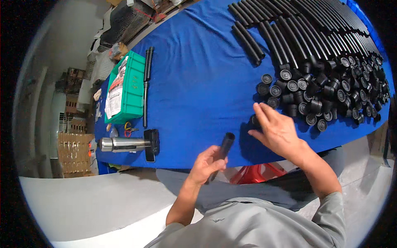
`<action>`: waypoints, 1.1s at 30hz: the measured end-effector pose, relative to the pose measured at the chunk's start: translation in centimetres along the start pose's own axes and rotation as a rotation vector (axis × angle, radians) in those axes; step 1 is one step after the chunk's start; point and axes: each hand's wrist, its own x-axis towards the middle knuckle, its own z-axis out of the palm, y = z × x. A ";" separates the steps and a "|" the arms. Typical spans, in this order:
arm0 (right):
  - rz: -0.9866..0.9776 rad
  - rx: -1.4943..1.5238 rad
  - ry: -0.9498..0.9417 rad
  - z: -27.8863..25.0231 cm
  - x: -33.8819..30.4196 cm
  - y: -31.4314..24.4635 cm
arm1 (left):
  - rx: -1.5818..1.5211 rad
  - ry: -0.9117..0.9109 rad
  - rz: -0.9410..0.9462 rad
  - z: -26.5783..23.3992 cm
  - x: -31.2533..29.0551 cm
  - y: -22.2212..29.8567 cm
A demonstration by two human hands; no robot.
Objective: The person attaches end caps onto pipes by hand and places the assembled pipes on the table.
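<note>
My left hand (207,164) is closed around a short black tube (227,144), which stands tilted with its open end up, at the table's near edge. My right hand (276,129) is over the blue cloth, at the near left end of a pile of black round caps (302,85). Its thumb and fingers are apart. One dark cap (254,120) shows in the gap between them, partly hidden by the hand; I see no clear grip on it.
Rows of black tubes (285,39) lie behind the caps. At left on the blue cloth (186,82) are a green crate (134,89) with papers, black rods (146,91), a steel flask (124,144), a phone (151,145) and scissors (129,129). A red stool (252,174) is under the near edge.
</note>
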 end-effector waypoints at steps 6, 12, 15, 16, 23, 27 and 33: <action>-0.051 0.809 -0.511 -2.9 -0.4 -1.7 | -0.005 -0.164 -0.020 0.2 -1.8 -0.5; 0.020 1.422 -0.732 1.6 -3.0 -3.8 | -0.111 -0.101 -0.274 2.4 -3.8 -0.6; -0.008 1.473 -0.700 2.3 -3.5 -4.5 | -0.151 -0.040 -0.265 2.5 -4.2 -1.6; -0.014 1.467 -0.642 2.4 -3.7 -4.7 | -0.153 -0.034 -0.275 2.3 -4.4 -1.9; -0.033 1.406 -0.658 2.8 -3.7 -4.7 | -0.241 -0.079 -0.378 1.1 -4.9 -2.9; -0.014 1.356 -0.599 3.0 -3.8 -4.6 | -0.457 -0.193 -0.384 0.3 -4.9 -4.4; 0.044 1.305 -0.549 2.5 -3.6 -4.7 | -0.431 -0.166 -0.334 1.8 -4.3 -4.2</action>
